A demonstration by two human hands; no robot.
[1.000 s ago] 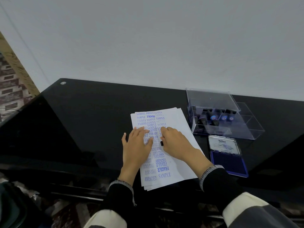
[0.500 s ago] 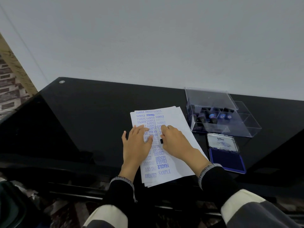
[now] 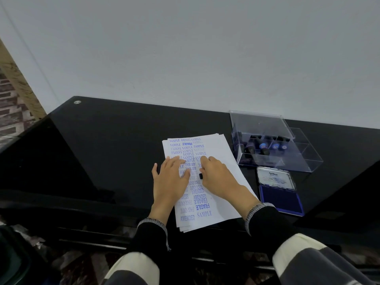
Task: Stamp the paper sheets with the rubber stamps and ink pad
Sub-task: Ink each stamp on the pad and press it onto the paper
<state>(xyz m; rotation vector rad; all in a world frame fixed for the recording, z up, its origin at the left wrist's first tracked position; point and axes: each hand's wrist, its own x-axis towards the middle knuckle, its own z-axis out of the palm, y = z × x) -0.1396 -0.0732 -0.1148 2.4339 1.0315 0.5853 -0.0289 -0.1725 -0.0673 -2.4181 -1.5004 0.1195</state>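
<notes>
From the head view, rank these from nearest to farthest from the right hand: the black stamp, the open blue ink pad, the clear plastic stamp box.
1. Black stamp: in the right hand's grip, over the paper.
2. Open blue ink pad: to its right on the table.
3. Clear plastic stamp box: farther back and right, near the wall.

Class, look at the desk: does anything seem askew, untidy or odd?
Yes. The paper sheets lie tilted and fanned unevenly. The top sheet's stamps overlap, some upside down or sideways, crowding its left side. Nothing looks spilled or damaged.
</notes>
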